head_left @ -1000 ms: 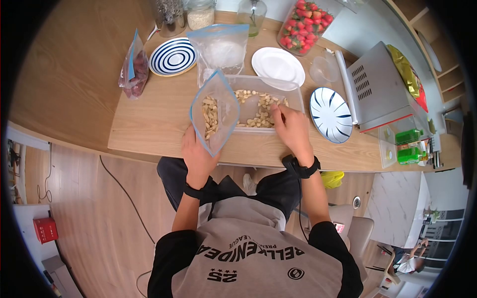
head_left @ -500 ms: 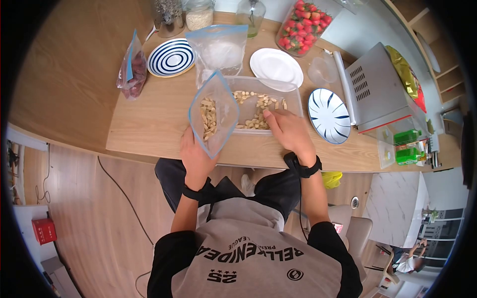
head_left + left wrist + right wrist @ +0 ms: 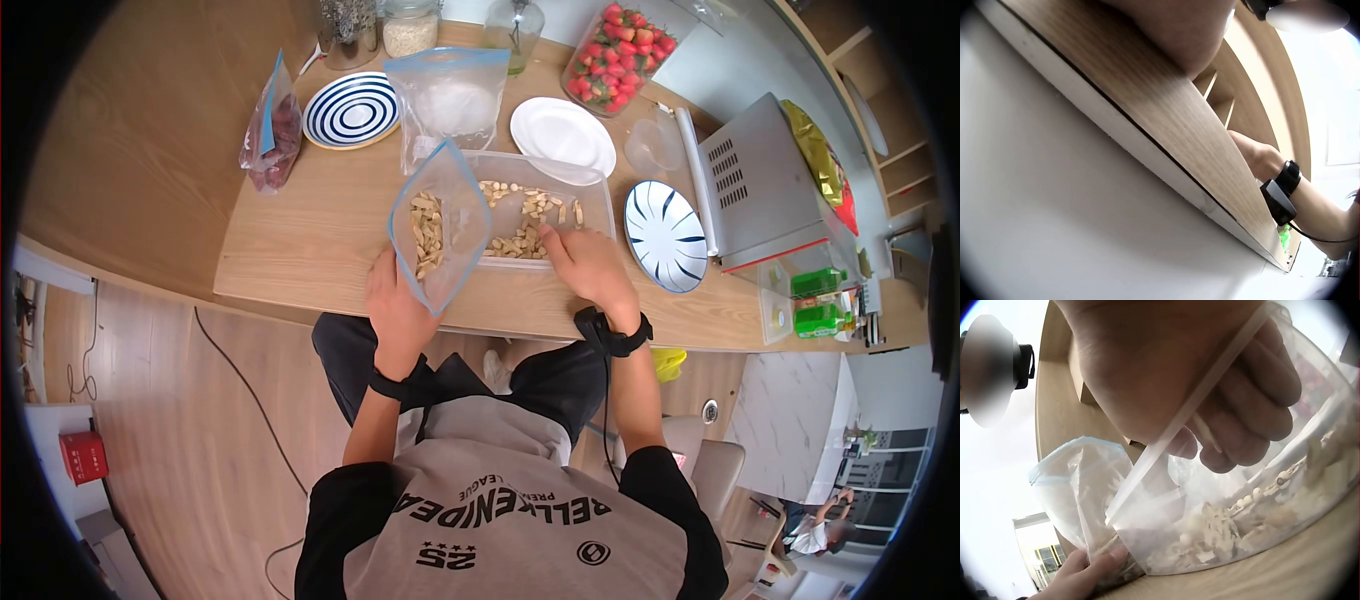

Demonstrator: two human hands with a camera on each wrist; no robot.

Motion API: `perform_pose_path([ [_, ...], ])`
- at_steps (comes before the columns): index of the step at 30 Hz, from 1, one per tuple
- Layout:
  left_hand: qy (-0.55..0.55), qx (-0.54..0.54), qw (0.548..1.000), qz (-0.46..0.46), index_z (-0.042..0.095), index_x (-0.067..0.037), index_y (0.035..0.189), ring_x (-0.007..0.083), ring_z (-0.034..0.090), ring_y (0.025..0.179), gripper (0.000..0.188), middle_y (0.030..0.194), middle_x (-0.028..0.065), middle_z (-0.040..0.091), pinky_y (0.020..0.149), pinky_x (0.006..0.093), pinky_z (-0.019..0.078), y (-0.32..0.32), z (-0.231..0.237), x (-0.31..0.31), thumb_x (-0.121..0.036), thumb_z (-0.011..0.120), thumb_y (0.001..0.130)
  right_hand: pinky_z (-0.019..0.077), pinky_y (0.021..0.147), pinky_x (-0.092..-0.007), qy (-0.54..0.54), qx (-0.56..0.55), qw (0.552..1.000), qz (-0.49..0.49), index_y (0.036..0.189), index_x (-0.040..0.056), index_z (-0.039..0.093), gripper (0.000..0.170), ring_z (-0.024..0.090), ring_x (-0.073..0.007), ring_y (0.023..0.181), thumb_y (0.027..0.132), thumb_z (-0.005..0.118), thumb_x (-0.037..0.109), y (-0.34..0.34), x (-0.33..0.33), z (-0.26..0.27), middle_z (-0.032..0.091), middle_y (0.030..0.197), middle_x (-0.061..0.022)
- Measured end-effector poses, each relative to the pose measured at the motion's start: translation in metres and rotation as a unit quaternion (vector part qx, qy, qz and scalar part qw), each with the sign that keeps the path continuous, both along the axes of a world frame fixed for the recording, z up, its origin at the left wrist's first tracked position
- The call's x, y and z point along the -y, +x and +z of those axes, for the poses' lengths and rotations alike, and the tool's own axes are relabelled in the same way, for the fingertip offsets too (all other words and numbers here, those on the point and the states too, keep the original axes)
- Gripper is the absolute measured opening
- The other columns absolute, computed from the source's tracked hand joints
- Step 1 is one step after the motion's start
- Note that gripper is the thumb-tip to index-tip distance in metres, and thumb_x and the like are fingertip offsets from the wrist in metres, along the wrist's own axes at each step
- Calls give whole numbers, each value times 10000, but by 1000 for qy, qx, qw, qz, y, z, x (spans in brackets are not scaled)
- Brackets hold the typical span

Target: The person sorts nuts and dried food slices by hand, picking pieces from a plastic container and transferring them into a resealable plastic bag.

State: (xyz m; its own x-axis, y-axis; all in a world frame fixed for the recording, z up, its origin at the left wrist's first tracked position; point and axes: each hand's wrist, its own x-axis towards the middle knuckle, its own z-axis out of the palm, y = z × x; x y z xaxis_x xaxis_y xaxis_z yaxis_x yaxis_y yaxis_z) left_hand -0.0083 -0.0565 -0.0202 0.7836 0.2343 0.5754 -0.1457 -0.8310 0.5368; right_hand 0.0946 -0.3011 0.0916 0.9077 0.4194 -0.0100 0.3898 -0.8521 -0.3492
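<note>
A clear zip-top bag (image 3: 462, 215) with a blue rim stands open at the table's front, pale dried slices (image 3: 427, 235) inside. My left hand (image 3: 398, 312) grips its lower left side; in the right wrist view the thumb lies along the bag. To the right sits a clear plastic box (image 3: 606, 188) with more dried pieces (image 3: 522, 242) and several small round ones. My right hand (image 3: 590, 265) reaches over the box's front rim, fingers curled down inside. In the right wrist view a pale slice (image 3: 1207, 432) shows between its thumb and fingers.
Behind the box stand another zip bag (image 3: 450, 105) with white contents and a white plate (image 3: 563, 135). Left are a blue-ringed plate (image 3: 352, 110) and a bag of dark red pieces (image 3: 272, 150). A striped plate (image 3: 665, 235) and a strawberry tub (image 3: 615, 60) are at right.
My right hand has drawn back slightly toward the box's front rim, its fingers staying over the dried pieces. The left hand and its bag stay in place; the head view has shifted slightly.
</note>
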Motion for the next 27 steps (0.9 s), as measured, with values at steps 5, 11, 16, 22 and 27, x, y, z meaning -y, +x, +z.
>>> perform_pose_path([
  [5,-5,-14,1000,3,559,22,1406,439,606,1163,693,1318,228,610,984,499,494,0,3,1,-270,821,834,512,718,-566,27,17,999,-11,810,44,725,505,670,-471,760,1067,487,406,2,3,-4,679,734,-232],
  [11,-4,46,999,19,660,0,1225,440,659,989,488,1094,209,694,854,507,530,2,10,2,-142,804,781,436,599,-493,133,18,990,-31,826,-3,667,465,586,-439,643,1069,549,376,0,1,-3,608,676,-224],
  [16,-6,-7,1000,-3,549,32,1410,443,606,1166,702,1324,232,606,987,497,495,-2,7,0,-268,815,834,432,584,-470,160,38,985,-41,841,-4,659,408,569,-421,620,1061,579,330,-2,-1,-4,593,665,-220],
  [22,-8,48,999,12,641,10,1265,454,648,1023,528,1160,231,671,871,512,531,2,8,2,-134,800,783,434,574,-445,179,59,981,-42,875,0,671,377,573,-405,610,1067,570,308,-1,0,-3,603,665,-207],
  [27,-4,16,1000,4,593,22,1333,451,623,1109,600,1244,232,637,941,508,510,-1,4,-1,-202,802,816,460,620,-494,193,20,980,-55,879,30,673,387,633,-441,696,1073,545,339,-1,-1,0,642,704,-208],
])
